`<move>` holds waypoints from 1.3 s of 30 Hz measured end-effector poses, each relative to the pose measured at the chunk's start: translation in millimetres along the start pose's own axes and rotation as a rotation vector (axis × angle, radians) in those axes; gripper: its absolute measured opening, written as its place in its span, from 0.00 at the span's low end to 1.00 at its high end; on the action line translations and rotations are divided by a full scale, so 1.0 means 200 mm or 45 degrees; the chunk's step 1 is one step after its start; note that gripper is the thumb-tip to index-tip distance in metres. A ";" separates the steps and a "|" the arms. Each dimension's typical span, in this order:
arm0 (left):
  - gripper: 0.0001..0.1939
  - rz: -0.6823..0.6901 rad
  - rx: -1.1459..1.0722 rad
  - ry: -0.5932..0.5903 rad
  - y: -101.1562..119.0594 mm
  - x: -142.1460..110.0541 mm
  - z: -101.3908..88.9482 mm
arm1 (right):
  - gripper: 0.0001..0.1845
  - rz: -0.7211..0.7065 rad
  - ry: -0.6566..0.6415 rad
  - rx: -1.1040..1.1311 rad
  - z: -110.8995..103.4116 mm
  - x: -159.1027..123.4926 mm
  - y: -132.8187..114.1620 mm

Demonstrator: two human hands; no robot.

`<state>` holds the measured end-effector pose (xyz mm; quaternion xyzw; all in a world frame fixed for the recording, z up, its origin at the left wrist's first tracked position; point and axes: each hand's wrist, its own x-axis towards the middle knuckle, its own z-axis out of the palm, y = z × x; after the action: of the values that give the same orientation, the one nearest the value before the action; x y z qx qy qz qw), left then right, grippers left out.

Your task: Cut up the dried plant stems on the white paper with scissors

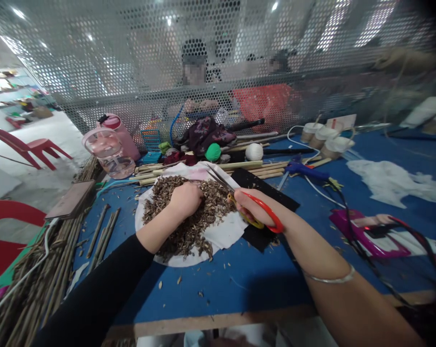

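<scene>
My left hand (186, 198) is curled down into a pile of brown dried plant pieces (183, 236). Its fingertips are hidden, so what they pinch cannot be made out. The pile lies spread over a white cloth (227, 234) on the blue table. Wrapped round the handles of the scissors (274, 219), my right hand (256, 202) is at the pile's right edge. The scissors have one red and one yellow handle, and their blades point up and left over the pile, slightly apart. Partly beneath the cloth and my right hand lies a black sheet (266, 188).
Sticks (199, 172) lie behind the cloth, beside a green ball (213, 152) and a white ball (254, 152). A blue glue gun (306, 169) and a magenta device (365, 233) with cables are right. Left stand a clear jug (111, 154) and bundled stems (55, 260). Perforated metal screens the back.
</scene>
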<state>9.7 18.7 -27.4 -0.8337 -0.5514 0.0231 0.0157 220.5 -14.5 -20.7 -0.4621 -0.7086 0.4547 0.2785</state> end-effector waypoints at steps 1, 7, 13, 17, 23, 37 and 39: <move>0.13 -0.007 -0.020 0.020 0.00 -0.01 0.00 | 0.29 -0.012 -0.015 -0.020 0.00 0.00 0.00; 0.11 -0.126 -0.375 0.275 -0.04 -0.08 -0.01 | 0.28 -0.083 -0.004 -0.264 0.01 0.01 -0.03; 0.14 -0.365 -1.145 0.545 -0.04 -0.21 0.00 | 0.30 -0.143 0.010 -0.555 0.07 -0.01 -0.08; 0.15 -0.412 -1.699 0.431 0.04 -0.28 0.01 | 0.37 -0.332 0.001 -0.645 0.13 -0.01 -0.07; 0.11 -0.445 -1.887 0.405 0.09 -0.33 -0.02 | 0.43 -0.451 0.026 -0.702 0.18 0.00 -0.07; 0.09 -0.476 -1.710 0.518 0.13 -0.36 -0.03 | 0.44 -0.552 -0.008 -0.606 0.17 0.02 -0.05; 0.09 -0.450 -1.691 0.505 0.12 -0.36 -0.03 | 0.42 -0.565 0.000 -0.573 0.17 0.02 -0.05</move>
<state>4.0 -57.9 -21.3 -0.5539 -0.5626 -0.4724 -0.3919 186.9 -25.0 -27.5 -0.3464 -0.8749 0.2147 0.2617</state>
